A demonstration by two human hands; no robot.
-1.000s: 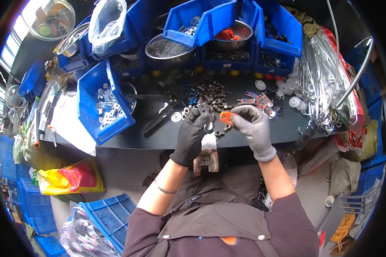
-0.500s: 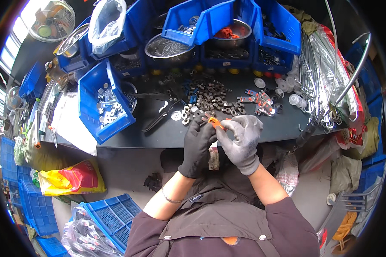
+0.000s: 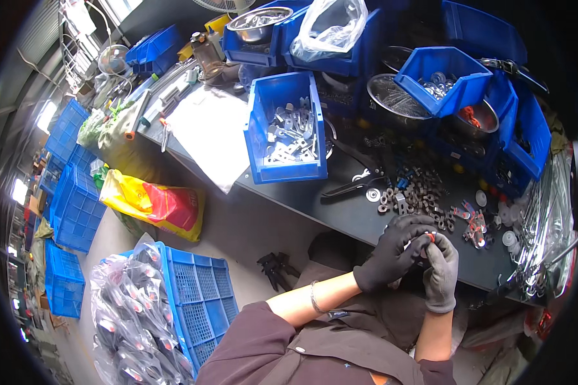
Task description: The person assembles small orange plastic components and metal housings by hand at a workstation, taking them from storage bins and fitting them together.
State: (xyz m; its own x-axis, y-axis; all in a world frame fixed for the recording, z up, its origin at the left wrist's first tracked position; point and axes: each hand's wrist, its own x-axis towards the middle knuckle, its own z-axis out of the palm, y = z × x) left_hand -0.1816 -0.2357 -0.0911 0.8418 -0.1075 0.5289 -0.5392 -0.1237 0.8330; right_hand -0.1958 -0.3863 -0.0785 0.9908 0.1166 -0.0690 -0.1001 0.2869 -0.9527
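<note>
My left hand [image 3: 395, 253], in a black glove, and my right hand [image 3: 442, 273], in a grey glove, meet at the front edge of the dark table [image 3: 289, 202]. Their curled fingers close around a small orange-red part [image 3: 431, 237], mostly hidden by the gloves. Just beyond the hands lies a heap of small metal fittings [image 3: 424, 192]. Several red-and-silver pieces [image 3: 474, 224] lie to the right of it, with white plastic discs [image 3: 508, 237] beside them. Black-handled pliers [image 3: 353, 186] and a round washer [image 3: 373, 194] are left of the heap.
A blue bin of metal parts [image 3: 289, 170] stands left on the table, beside a white sheet [image 3: 205, 128]. Blue bins and steel bowls [image 3: 392, 106] line the back. Metal rods [image 3: 546, 224] lie at right. On the floor are a yellow-red sack [image 3: 151, 202] and a blue crate [image 3: 199, 301] with bagged parts.
My view has swung left, so the table and bins appear shifted right and the floor crate shows more. Both hands stay together on the orange part, which the fingers now cover more.
</note>
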